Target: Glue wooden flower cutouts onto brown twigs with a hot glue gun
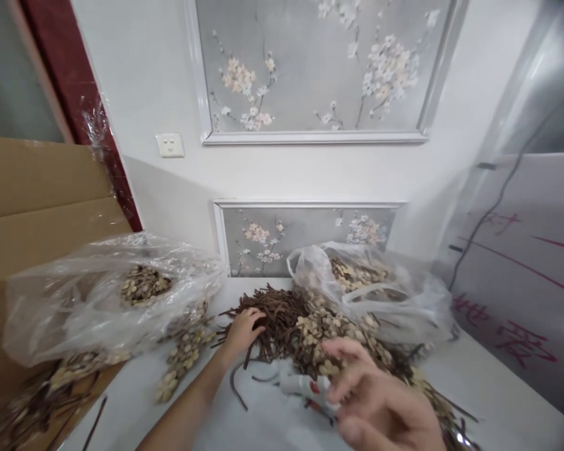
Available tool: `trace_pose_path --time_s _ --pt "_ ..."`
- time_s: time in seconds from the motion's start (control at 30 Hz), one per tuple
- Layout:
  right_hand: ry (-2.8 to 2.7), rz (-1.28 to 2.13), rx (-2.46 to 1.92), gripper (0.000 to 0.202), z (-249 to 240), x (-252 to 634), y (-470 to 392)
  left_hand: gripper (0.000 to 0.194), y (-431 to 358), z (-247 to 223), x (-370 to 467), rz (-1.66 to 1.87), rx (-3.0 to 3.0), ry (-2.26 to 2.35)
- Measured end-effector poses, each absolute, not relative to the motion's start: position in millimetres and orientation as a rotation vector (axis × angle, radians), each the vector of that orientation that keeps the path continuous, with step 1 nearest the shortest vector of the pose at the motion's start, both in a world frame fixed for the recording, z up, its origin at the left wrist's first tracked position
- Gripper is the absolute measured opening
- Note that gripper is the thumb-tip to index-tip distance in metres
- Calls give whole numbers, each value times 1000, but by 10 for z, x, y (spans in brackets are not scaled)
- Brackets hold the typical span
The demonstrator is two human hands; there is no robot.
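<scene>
My left hand (245, 327) reaches onto a pile of thin brown stems (279, 313), its thumb and fingers apart over them. My right hand (388, 401) is nearer the camera and slightly blurred. Its curled fingers close on the right end of a small white bottle (301, 384) with a red mark, whose narrow tip points left. Between the hands and to the right lies a heap of cream and brown flower sprays (338, 332). A few loose curved stems (239, 388) rest on the white tabletop (263, 419) below my left hand.
A clear plastic bag (89, 300) with flower sprays lies at the left, another bag (404, 307) at the right. One spray (181, 363) lies left of my forearm. A cardboard box (42, 207) stands at the left; the panelled wall (310, 172) rises behind the table.
</scene>
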State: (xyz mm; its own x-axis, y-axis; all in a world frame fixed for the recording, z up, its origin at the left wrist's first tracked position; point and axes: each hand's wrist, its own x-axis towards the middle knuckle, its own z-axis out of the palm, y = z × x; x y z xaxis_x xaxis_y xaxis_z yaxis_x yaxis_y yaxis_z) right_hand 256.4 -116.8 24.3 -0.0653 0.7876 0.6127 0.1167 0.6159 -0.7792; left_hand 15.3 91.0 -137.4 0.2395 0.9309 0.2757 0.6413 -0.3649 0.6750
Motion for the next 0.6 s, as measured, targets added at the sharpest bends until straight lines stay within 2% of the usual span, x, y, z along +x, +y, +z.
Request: trace_pose_path --time_s 0.07,0.1,0.17,0.3,0.37,0.5,0.53,0.6 --pt "-1544 663 -742 56 287 2526 -1136 12 905 -1356 221 945 2063 1419" --pt "-1548 681 -737 59 297 2512 -1123 13 892 -1322 245 977 2039 1411" --pt "-1578 740 -774 52 294 2498 -1106 24 861 -1215 267 1060 1972 1390" --pt "-1614 857 -966 25 191 2451 -1048 45 707 -900 228 1175 1798 1311" --pt "-1644 861 -1107 31 105 2370 -976 49 536 -711 208 1180 1717 1258" --pt "-1676 725 -1228 58 16 2105 -810 43 18 -291 211 1218 1598 1057" --pt "-1691 735 -1206 58 34 2039 -790 40 -130 -196 209 1252 1587 1013" --pt "-1745 841 -1127 43 115 1938 -791 31 -424 -53 179 1246 1714 987"
